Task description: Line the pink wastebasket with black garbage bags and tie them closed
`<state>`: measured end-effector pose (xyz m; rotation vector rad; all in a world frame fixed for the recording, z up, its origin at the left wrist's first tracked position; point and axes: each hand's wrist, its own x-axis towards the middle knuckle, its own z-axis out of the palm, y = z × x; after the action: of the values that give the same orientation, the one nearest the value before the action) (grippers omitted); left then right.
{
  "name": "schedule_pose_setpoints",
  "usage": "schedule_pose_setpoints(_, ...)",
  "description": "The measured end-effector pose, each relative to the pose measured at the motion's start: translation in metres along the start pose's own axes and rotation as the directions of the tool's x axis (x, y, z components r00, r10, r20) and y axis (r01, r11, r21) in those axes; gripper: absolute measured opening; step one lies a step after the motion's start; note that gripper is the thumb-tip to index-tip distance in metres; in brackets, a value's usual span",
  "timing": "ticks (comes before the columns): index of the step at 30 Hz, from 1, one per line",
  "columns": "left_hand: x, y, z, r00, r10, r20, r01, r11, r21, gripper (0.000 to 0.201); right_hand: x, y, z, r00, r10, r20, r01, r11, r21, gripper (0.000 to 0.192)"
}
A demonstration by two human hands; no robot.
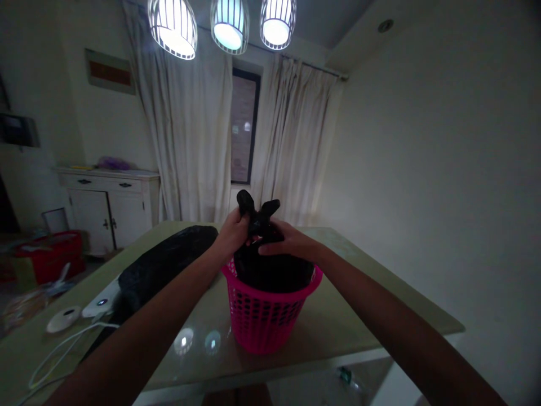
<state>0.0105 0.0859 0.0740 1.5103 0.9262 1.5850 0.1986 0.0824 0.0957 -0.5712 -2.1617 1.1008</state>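
A pink perforated basket (264, 321) stands on the glass-topped table (346, 327) in front of me. A black plastic bag (270, 270) sits inside it, its two top ends gathered and sticking up. My left hand (232, 232) grips the left end of the bag. My right hand (287, 241) presses over the gathered bag top and pinches the right end. Both hands meet just above the basket's rim.
Another black bag (164, 265) lies flat on the table to the left, beside a white device with a cable (67, 318). A white cabinet (110, 206) and red box (51, 254) stand left. Curtains (198, 141) and a window are behind; three lamps hang overhead.
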Motion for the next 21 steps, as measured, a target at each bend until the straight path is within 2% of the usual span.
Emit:
schedule_pose_setpoints(2, 0.001, -0.001, 0.003, 1.0, 0.021, -0.009, -0.021, 1.0, 0.008, 0.027, 0.003, 0.003, 0.004, 0.994, 0.004, -0.107, -0.018, 0.992, -0.127, 0.045)
schedule_pose_setpoints(3, 0.001, -0.002, 0.005, 0.999, 0.039, 0.002, -0.039, 0.999, 0.014, 0.026, 0.006, 0.006, 0.006, 0.985, 0.005, -0.172, -0.026, 0.992, -0.124, 0.043)
schedule_pose_setpoints(7, -0.009, -0.004, 0.007, 0.986, 0.164, 0.021, -0.165, 0.984, 0.067, 0.022, 0.022, 0.022, 0.008, 0.917, 0.115, -0.383, -0.082, 0.991, 0.102, 0.06)
schedule_pose_setpoints(10, -0.021, -0.002, 0.005, 0.967, 0.252, 0.037, -0.255, 0.949, 0.183, 0.01, 0.031, 0.029, 0.005, 0.832, 0.22, -0.509, -0.193, 0.976, 0.105, 0.039)
schedule_pose_setpoints(12, -0.027, 0.002, 0.005, 0.956, 0.272, 0.112, -0.292, 0.923, 0.25, 0.009, 0.032, 0.028, 0.002, 0.812, 0.177, -0.557, -0.222, 0.975, -0.015, 0.031)
schedule_pose_setpoints(14, -0.03, 0.005, 0.005, 0.936, 0.288, 0.203, -0.338, 0.899, 0.279, 0.012, 0.03, 0.024, -0.003, 0.835, 0.032, -0.549, -0.183, 0.958, -0.222, 0.025)
schedule_pose_setpoints(16, -0.029, 0.006, 0.005, 0.908, 0.312, 0.278, -0.386, 0.882, 0.271, 0.013, 0.026, 0.02, -0.007, 0.87, -0.104, -0.482, -0.123, 0.901, -0.415, 0.019)
schedule_pose_setpoints(17, -0.026, 0.005, 0.005, 0.901, 0.321, 0.292, -0.396, 0.882, 0.256, 0.014, 0.024, 0.019, -0.009, 0.887, -0.133, -0.443, -0.101, 0.879, -0.466, 0.016)
schedule_pose_setpoints(19, -0.02, 0.0, 0.004, 0.913, 0.312, 0.265, -0.369, 0.907, 0.204, 0.016, 0.02, 0.018, -0.011, 0.911, -0.102, -0.398, -0.093, 0.892, -0.442, 0.01)
schedule_pose_setpoints(21, -0.012, -0.005, 0.003, 0.939, 0.271, 0.21, -0.305, 0.941, 0.146, 0.014, 0.015, 0.02, -0.012, 0.931, 0.017, -0.365, -0.126, 0.952, -0.28, 0.027)
